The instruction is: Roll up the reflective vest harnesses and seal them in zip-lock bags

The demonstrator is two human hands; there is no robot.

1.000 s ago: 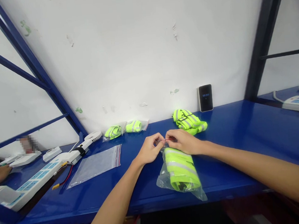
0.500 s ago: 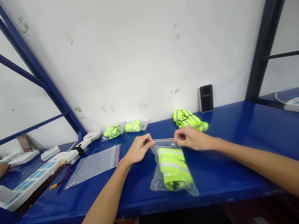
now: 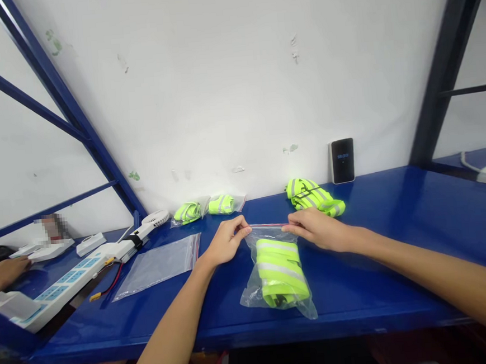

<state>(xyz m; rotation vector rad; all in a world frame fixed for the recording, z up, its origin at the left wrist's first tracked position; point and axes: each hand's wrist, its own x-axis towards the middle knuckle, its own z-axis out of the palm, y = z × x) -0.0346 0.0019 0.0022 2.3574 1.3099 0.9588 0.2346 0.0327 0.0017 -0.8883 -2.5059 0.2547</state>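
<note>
zip bag (image 3: 275,275) between hands, left hand (image 3: 226,244), right hand (image 3: 317,229)

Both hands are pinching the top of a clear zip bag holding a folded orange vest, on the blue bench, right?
Not orange: the head view shows the folded vest is neon yellow-green with grey stripes. Otherwise yes: the left hand and right hand pinch the top of the clear zip bag on the blue bench.
</note>
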